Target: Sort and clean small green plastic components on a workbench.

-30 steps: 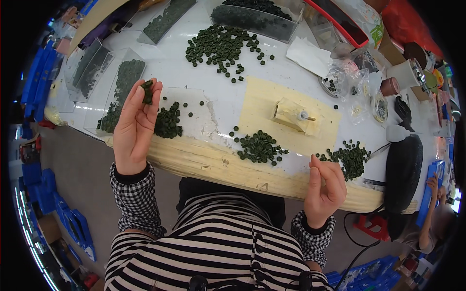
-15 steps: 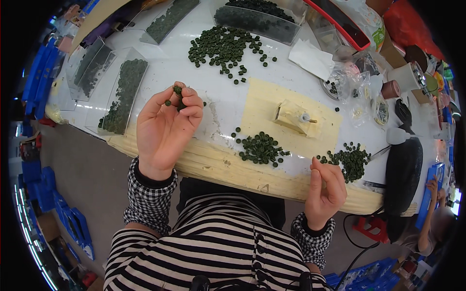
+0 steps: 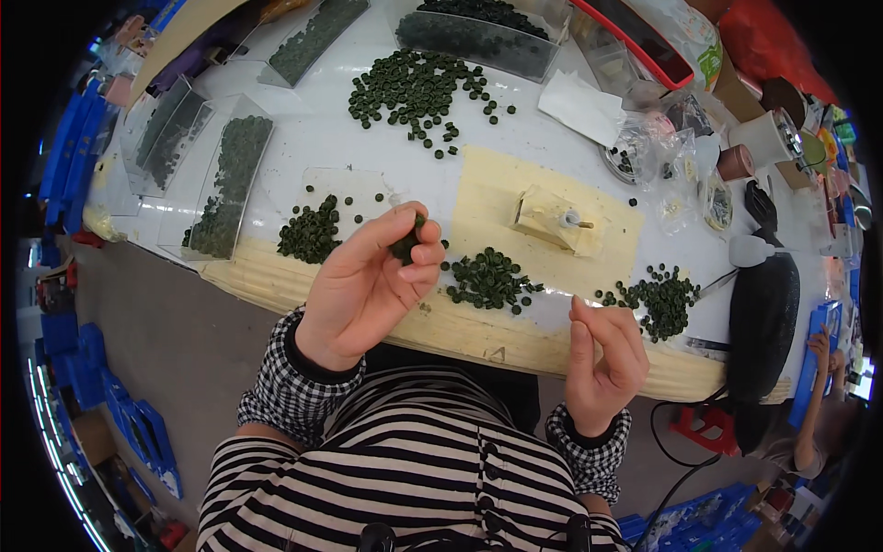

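4 loose heaps of green discs (image 3: 409,87) lay on the white table (image 3: 322,120), more in clear trays (image 3: 200,189): plenty remained loose!
And there hung the left hand (image 3: 363,294), palm up between the left heap (image 3: 311,234) and middle heap (image 3: 490,279), fingers curled around some discs; the right hand (image 3: 604,357), beside the right heap (image 3: 669,304), had thumb and fingertip together, any grip untellable.
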Demonstrator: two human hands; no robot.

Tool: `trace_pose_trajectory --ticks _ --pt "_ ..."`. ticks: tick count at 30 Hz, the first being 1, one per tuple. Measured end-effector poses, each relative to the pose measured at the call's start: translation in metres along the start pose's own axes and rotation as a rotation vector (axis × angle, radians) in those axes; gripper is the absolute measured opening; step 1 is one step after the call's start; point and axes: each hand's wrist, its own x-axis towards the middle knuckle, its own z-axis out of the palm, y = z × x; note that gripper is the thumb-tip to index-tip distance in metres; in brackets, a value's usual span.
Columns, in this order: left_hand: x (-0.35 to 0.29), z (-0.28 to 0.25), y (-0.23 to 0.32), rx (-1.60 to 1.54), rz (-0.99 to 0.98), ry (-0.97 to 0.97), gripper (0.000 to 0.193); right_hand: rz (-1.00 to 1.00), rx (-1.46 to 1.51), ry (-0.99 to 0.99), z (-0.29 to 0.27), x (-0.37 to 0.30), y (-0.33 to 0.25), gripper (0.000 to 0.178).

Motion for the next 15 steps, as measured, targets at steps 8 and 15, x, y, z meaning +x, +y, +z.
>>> trace_pose_trajectory --ticks 8,15 --pt "0.001 0.012 -0.035 0.248 -0.194 0.053 0.017 -0.268 0.000 -0.038 0.022 0.029 -0.031 0.027" --pt "-0.001 0.005 -0.045 0.350 -0.177 0.013 0.016 -0.238 -0.068 -0.001 0.027 0.034 -0.033 0.023"
